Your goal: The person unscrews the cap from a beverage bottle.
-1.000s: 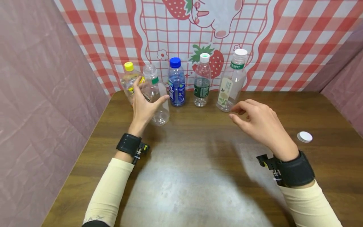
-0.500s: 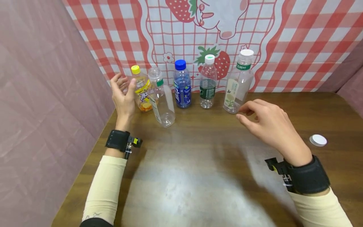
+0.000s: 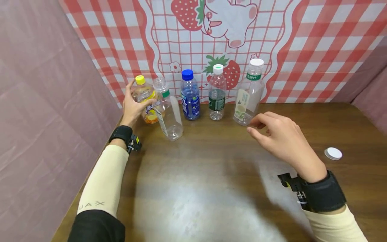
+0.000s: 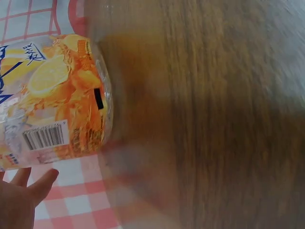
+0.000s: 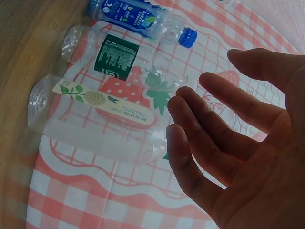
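Note:
At the far left of the table stands a yellow-capped drink bottle point(image 3: 144, 94) with a lemon label. My left hand point(image 3: 130, 109) reaches up beside it, thumb across its front and fingers behind its left side. In the left wrist view, spread fingers point(image 4: 44, 185) show just below the bottle's orange label point(image 4: 57, 100). A capless clear bottle point(image 3: 173, 116) stands in front, to the right of the thumb. My right hand point(image 3: 278, 137) holds nothing; its loosely bent fingers hover near the base of a tall white-capped bottle point(image 3: 250, 95).
Between the capless and tall bottles stand a blue-capped bottle point(image 3: 190, 97) and a small bottle with a green label point(image 3: 217, 99). A loose white cap point(image 3: 333, 153) lies right of my right hand. A checked cloth point(image 3: 317, 50) hangs behind the wooden table point(image 3: 193, 168).
My left hand has moved left, away from the capless bottle, opened wide, then come in around the yellow-capped bottle. My right hand stays nearly still.

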The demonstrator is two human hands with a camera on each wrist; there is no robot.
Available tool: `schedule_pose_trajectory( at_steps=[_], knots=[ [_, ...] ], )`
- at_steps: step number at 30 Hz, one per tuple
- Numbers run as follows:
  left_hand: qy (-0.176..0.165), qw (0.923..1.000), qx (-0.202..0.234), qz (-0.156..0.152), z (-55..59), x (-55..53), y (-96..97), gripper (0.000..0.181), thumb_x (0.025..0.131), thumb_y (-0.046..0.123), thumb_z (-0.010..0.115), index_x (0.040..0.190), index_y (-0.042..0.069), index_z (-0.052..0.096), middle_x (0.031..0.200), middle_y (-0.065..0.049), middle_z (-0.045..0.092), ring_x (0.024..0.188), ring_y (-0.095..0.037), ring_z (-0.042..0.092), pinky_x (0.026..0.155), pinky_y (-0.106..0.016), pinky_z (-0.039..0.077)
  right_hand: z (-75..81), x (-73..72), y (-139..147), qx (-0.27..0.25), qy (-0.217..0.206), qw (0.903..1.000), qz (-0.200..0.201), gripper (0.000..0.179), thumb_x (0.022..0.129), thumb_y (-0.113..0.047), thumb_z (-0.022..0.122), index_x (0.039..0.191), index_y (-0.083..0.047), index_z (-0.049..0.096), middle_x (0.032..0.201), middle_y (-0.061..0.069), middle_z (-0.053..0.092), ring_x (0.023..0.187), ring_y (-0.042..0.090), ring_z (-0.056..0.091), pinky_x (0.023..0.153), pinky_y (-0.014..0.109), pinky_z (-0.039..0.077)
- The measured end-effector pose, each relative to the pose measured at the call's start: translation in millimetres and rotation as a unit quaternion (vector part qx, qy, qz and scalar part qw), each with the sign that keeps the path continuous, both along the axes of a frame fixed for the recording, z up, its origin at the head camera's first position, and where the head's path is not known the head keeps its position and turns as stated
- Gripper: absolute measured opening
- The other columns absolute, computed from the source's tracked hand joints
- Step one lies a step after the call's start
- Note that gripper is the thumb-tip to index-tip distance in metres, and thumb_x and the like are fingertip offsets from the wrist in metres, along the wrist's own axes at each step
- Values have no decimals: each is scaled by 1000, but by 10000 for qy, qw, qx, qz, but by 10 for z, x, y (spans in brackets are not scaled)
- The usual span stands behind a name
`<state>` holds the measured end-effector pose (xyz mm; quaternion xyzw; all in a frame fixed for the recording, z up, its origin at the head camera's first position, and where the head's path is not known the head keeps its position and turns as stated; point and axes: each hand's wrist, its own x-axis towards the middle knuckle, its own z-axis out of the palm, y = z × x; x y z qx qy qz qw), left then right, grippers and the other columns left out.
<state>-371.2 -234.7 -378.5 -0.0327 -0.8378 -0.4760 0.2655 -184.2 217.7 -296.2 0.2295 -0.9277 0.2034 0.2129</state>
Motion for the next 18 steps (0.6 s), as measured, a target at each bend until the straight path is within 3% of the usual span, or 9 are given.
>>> schedule_pose_trajectory(
  at_steps=[4, 9, 14, 18],
  knots=[
    [-124, 9999, 25, -94, -28, -22, 25, 102, 60, 45, 84, 146, 38, 29, 138, 3, 46, 118, -13, 45, 96, -33, 35, -9, 4, 7, 3, 21, 10000, -11, 15, 85, -31, 69, 91, -17, 69, 87, -5, 62, 80, 12, 58, 59, 34, 43],
    [53, 9991, 193, -368, -16, -5, 22, 91, 64, 36, 85, 142, 27, 39, 132, -2, 49, 116, -16, 46, 95, -33, 37, -14, -18, -5, -1, 138, 9999, 6, 13, 85, -30, 68, 89, -19, 69, 86, -7, 62, 78, 10, 57, 59, 33, 43],
    [-111, 9986, 319, -419, 138, 196, 131, 79, 67, 26, 84, 135, 13, 46, 127, -11, 51, 112, -23, 48, 91, -35, 39, -30, -19, -14, 19, 47, 10000, 34, 12, 84, -29, 69, 90, -19, 69, 87, -8, 61, 80, 12, 58, 60, 34, 43],
    [-124, 9988, 272, -388, 62, 117, 108, 79, 65, 32, 85, 133, 19, 47, 125, -7, 53, 110, -18, 49, 90, -34, 39, -46, -15, -9, 36, 10, 10000, 8, 13, 85, -30, 68, 91, -19, 69, 86, -8, 61, 79, 12, 59, 60, 34, 44]
  ],
)
